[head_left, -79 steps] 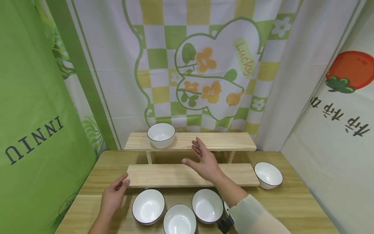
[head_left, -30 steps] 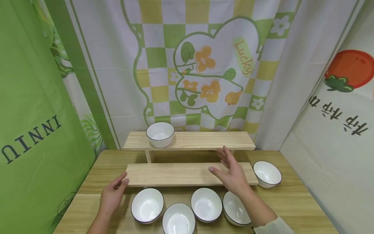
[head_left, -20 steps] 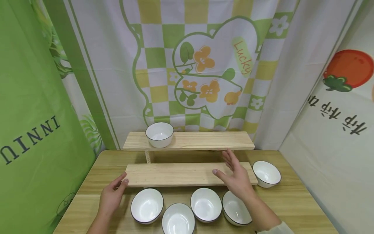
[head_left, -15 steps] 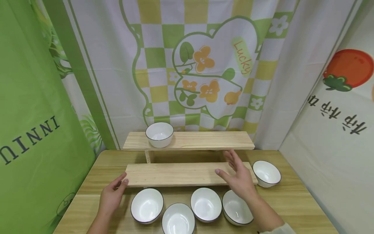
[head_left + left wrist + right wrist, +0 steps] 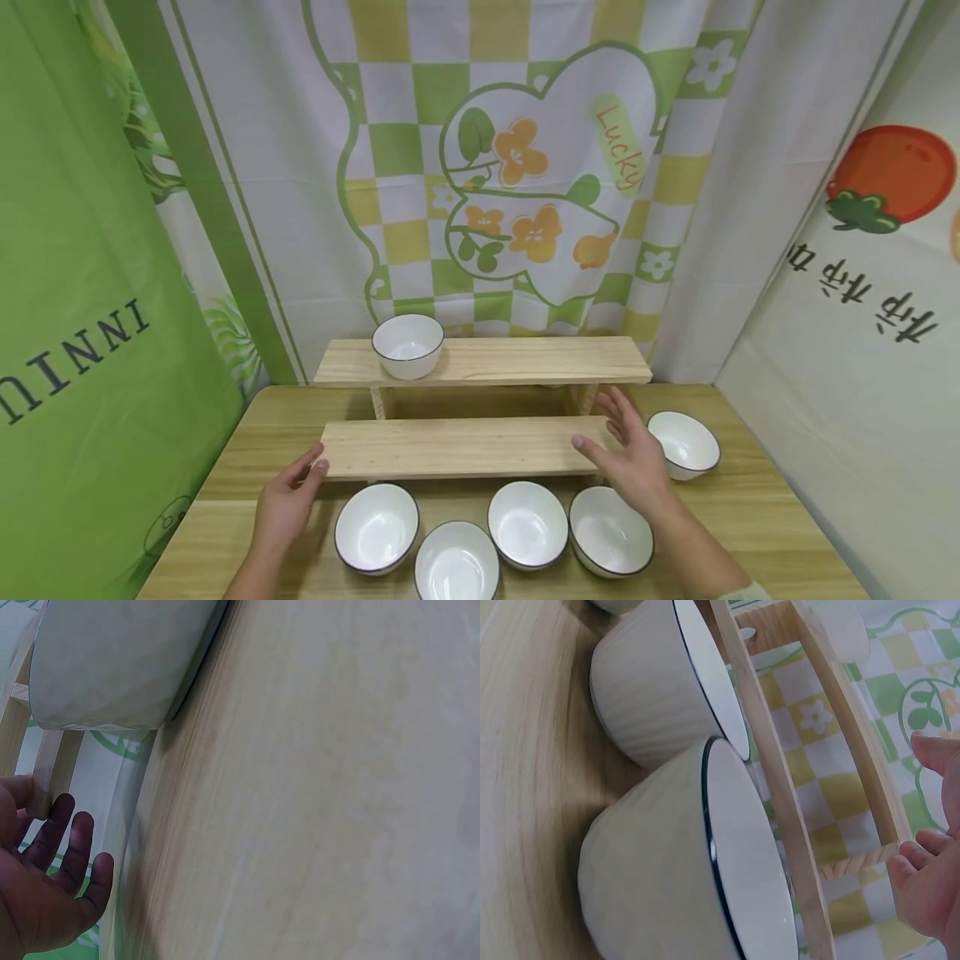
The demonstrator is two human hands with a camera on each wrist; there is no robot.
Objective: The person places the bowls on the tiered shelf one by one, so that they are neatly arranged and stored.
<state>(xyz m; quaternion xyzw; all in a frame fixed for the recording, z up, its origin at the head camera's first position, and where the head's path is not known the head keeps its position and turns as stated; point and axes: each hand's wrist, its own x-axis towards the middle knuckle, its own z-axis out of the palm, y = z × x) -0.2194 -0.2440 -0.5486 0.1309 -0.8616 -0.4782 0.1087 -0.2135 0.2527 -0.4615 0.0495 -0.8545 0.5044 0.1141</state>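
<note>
A two-tier wooden shelf (image 5: 480, 450) stands on the table, its lower board in front of the raised upper board. My left hand (image 5: 288, 500) pinches the left end of the lower board between thumb and fingers; the left wrist view shows its other fingers (image 5: 75, 851) spread below that end. Over the right end of the lower board is my right hand (image 5: 637, 467), thumb apart and fingers extended, holding nothing. A white dark-rimmed bowl (image 5: 408, 346) sits on the upper board. Just right of my right hand, another white bowl (image 5: 686, 446) rests on the table.
Several white bowls stand along the front of the shelf, among them one at the left (image 5: 377, 529) and one at the right (image 5: 611, 533). The wooden table (image 5: 757, 517) extends on both sides. A patterned curtain (image 5: 517, 208) hangs behind.
My right hand has moved rightward from the middle of the shelf to the right end of the lower board, uncovering the rightmost front bowl. The left hand has stayed at the left end.
</note>
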